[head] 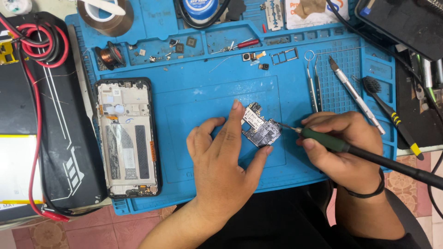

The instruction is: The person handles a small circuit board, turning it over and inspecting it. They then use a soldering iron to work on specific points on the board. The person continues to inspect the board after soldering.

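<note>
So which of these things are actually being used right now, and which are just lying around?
In use:
- small circuit board, pinned by the left hand
- green-handled soldering iron, in the right hand
- blue work mat

Lying about:
- opened phone frame
- tweezers
- black brush
- copper wire spool
- tape roll

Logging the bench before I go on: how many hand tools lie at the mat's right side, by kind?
Thin metal tweezers: 2
Silver craft knife: 1
Black brush with yellow-banded handle: 1
Total: 4
The green-gripped soldering iron in the right hand is not counted.
</note>
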